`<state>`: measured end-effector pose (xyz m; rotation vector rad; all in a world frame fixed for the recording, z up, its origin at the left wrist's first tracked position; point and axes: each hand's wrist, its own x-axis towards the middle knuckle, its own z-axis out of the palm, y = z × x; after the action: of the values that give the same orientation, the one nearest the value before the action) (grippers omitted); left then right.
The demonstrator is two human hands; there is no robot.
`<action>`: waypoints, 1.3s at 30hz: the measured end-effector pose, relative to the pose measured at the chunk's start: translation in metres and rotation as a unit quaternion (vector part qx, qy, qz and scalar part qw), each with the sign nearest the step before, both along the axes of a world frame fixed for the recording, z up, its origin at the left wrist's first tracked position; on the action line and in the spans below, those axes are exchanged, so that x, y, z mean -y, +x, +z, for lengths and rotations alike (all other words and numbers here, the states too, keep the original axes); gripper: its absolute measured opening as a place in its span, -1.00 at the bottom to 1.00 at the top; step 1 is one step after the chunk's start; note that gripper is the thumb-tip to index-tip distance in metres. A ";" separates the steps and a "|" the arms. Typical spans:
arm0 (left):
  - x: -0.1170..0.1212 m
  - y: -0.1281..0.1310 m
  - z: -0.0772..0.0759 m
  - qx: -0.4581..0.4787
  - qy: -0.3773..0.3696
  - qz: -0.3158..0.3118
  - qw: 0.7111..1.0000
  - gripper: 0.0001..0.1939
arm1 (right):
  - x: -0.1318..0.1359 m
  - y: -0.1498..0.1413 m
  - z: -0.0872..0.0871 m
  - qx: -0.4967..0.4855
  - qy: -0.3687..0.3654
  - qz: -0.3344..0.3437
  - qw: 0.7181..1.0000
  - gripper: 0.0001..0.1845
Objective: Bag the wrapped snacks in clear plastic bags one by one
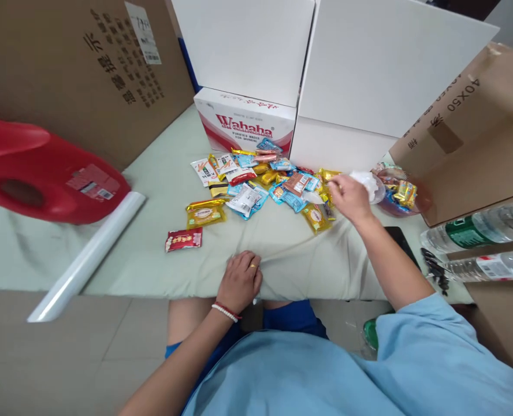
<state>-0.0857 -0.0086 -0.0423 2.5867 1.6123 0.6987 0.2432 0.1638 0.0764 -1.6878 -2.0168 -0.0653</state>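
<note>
My right hand (350, 196) is at the right end of a pile of snack packets (278, 176), its fingers pinched together. What it holds, if anything, I cannot make out. Just left of it lie a white wrapper (312, 197) and a yellow packet (316, 218). A plastic tub (399, 202) of wrapped sweets and some white crumpled tissue (367, 184) are beside its wrist. Near the table's front edge rests my left hand (240, 281), fingers curled and together, palm hidden. A red packet (184, 239) and another yellow packet (205, 214) lie beyond it to the left.
A white Wahaha box (248, 124) stands behind the pile. At left are a red plastic jug (52, 173) and a white roll (92, 254) jutting past the edge. Cardboard boxes (477, 127) flank the table. Two plastic bottles (482, 228) lie at right near a black flat object (401, 245).
</note>
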 end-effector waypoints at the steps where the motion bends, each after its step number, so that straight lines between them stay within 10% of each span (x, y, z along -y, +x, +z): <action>1: 0.000 0.000 0.000 0.011 -0.005 -0.002 1.000 -0.73 | -0.004 -0.015 -0.011 -0.017 -0.048 0.011 0.999 -0.70; 8: 0.009 -0.007 0.004 0.288 -0.076 0.041 0.954 -0.82 | 0.004 -0.062 -0.059 -0.232 -0.127 -0.049 0.963 -0.72; 12: 0.019 0.016 0.016 0.533 -0.272 0.113 0.794 -0.66 | 0.091 -0.098 -0.072 -0.480 -0.188 0.041 0.856 -0.69; 14: 0.018 0.031 0.021 0.618 -0.350 0.085 0.699 -0.53 | 0.138 -0.115 -0.077 -0.482 -0.244 0.090 0.837 -0.74; 16: 0.016 0.041 0.021 0.642 -0.376 0.067 0.664 -0.50 | 0.171 -0.126 -0.082 -0.474 -0.267 0.113 0.831 -0.78; 27: 0.019 0.033 0.013 0.627 -0.416 0.049 0.657 -0.53 | 0.180 -0.102 -0.083 -0.718 -0.317 0.002 0.620 -0.65; 35: 0.026 0.033 0.010 0.584 -0.331 -0.015 0.741 -0.64 | 0.172 -0.108 -0.082 -0.629 -0.321 0.023 0.708 -0.54; 39: 0.029 0.031 0.011 0.580 -0.322 -0.021 0.748 -0.65 | 0.164 -0.103 -0.085 -0.703 -0.293 -0.028 0.647 -0.64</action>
<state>-0.0544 -0.0378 -0.0317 1.1652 1.0221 1.1266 0.1399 0.0001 -0.0087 -1.2395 -0.7055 1.5244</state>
